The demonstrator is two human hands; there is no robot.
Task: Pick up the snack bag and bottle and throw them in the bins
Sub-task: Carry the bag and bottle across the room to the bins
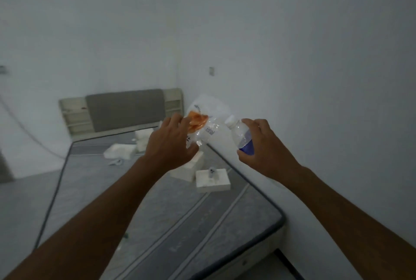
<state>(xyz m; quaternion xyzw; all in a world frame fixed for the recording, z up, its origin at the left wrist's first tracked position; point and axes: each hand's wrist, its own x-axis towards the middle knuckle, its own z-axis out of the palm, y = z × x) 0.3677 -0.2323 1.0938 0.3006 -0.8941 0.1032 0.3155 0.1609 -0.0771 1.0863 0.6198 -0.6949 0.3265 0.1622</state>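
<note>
My left hand point(170, 142) holds a white and clear snack bag point(206, 119) with orange print, lifted above the bed. My right hand point(258, 144) grips a clear plastic bottle point(240, 136) with a white cap and a blue label, tilted with the cap pointing up and left. Both hands are raised side by side over the far right part of the grey mattress point(157, 212). No bins are in view.
Several white foam blocks point(212, 180) and crumpled white pieces point(119, 151) lie on the mattress. A grey padded headboard point(126, 110) stands at the far end. A white wall point(315, 77) runs along the bed's right side. Floor shows at bottom right.
</note>
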